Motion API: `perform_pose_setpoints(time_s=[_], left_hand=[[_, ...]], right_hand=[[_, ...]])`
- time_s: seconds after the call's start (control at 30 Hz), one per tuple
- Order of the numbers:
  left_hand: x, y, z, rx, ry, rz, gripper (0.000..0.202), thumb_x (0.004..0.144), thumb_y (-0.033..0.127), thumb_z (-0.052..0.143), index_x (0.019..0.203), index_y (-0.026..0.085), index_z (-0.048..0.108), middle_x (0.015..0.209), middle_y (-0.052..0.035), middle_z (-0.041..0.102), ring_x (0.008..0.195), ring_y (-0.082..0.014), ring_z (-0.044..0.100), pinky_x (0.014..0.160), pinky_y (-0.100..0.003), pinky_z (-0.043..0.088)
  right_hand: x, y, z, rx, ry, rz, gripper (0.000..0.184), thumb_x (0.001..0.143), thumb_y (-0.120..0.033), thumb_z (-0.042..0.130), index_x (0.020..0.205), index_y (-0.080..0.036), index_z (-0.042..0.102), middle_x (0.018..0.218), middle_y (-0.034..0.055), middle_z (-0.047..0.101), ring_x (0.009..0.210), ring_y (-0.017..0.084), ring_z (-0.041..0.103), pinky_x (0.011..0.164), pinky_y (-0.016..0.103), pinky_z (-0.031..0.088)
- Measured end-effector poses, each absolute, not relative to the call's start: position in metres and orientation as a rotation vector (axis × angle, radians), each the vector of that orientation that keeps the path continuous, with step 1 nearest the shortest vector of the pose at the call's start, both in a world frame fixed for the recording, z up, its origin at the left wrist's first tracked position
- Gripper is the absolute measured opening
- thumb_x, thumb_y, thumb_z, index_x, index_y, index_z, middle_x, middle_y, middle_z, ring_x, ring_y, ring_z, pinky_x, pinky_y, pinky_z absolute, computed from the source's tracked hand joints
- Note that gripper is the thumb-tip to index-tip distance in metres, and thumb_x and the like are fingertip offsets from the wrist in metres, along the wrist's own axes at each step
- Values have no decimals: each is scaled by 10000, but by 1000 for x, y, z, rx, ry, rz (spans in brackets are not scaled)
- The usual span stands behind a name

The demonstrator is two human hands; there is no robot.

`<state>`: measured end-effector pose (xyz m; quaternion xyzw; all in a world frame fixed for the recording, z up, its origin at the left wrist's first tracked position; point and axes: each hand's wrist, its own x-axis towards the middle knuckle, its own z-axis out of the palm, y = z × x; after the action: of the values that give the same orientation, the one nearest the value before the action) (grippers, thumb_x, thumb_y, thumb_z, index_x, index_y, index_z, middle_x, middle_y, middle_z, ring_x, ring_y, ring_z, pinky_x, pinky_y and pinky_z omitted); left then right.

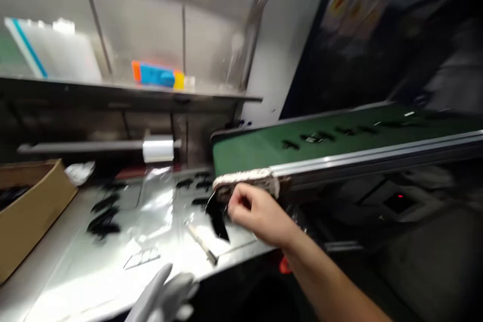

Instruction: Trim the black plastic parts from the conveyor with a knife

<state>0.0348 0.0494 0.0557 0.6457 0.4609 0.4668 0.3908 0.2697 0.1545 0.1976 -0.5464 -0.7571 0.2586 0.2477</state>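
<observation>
Glove-white left hand point(166, 297) blurs at the near table point(75, 282) edge, its grip impossible to tell. Farther in, the bare right hand point(260, 216) pinches a black part point(218, 219) just under the green conveyor belt point(264, 148), where more dark pieces ride.

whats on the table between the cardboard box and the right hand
Head view: blurred small black parts and clear plastic film on the table, between cardboard box and right hand.
</observation>
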Motion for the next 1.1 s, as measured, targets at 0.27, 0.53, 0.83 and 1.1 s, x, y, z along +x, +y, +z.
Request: perform_pose_setpoints(time_s=[0.27, 0.53, 0.83, 1.1], left_hand=[[62, -33, 3, 492, 565, 1262, 415, 1030, 419, 529, 1312, 157, 684, 738, -77, 788, 580, -163, 739, 457, -158, 526], [74, -65, -23, 322, 458, 1244, 467, 1034, 488, 526, 1377, 193, 643, 853, -67, 824, 666, -162, 788, 525, -150, 585], [84, -58, -13, 310, 484, 1168, 435, 1011, 499, 568, 1342, 237, 677, 902, -76, 841, 688, -165, 796, 523, -153, 583], [84, -60, -15, 334, 475, 1180, 453, 1021, 497, 550, 1367, 226, 660, 883, -75, 840, 691, -166, 797, 530, -153, 587]], right_hand=[[222, 27, 47, -1295, -1692, 1581, 119, 852, -199, 605, 750, -226, 552, 725, -28, 586, 671, 135, 511, 588, 251, 407], [234, -5, 7, -1005, -1141, 2115, 281, 997, -456, 613, 899, -193, 623, 801, -21, 592, 728, 125, 513, 680, 253, 439], [242, -10, 0, -970, -1066, 2029, 284, 1004, -426, 629, 861, -181, 634, 771, -27, 576, 715, 116, 499, 676, 244, 431], [243, -12, 2, -966, -1047, 2049, 281, 1001, -431, 643, 880, -177, 648, 775, -21, 590, 701, 108, 509, 660, 232, 444]])
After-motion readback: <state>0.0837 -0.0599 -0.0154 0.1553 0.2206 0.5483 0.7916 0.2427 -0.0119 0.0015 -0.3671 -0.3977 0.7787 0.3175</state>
